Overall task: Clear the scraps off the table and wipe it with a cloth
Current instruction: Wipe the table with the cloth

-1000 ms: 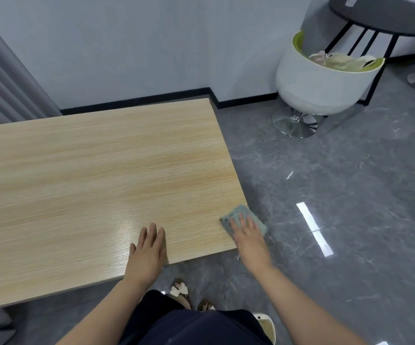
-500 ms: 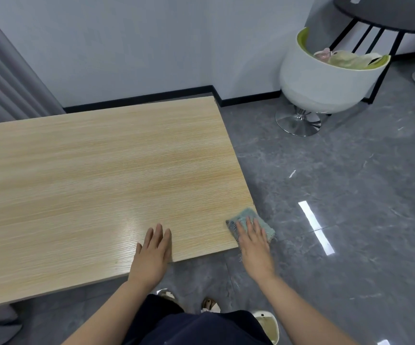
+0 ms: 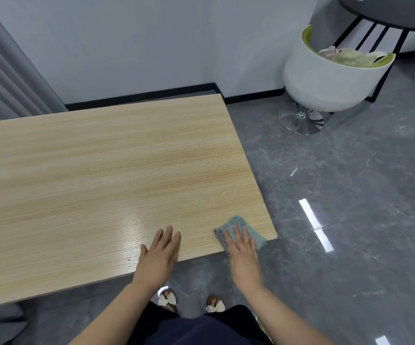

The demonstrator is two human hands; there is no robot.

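- The cloth lies at the counter's near right corner, one edge overhanging.
- Right hand presses it with flat, spread fingers, gripping nothing; a push outward could drop it to the floor.
- Left hand rests open on the counter edge, empty.

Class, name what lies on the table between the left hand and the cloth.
Nothing: in the head view, only bare table separates the left hand from the cloth.
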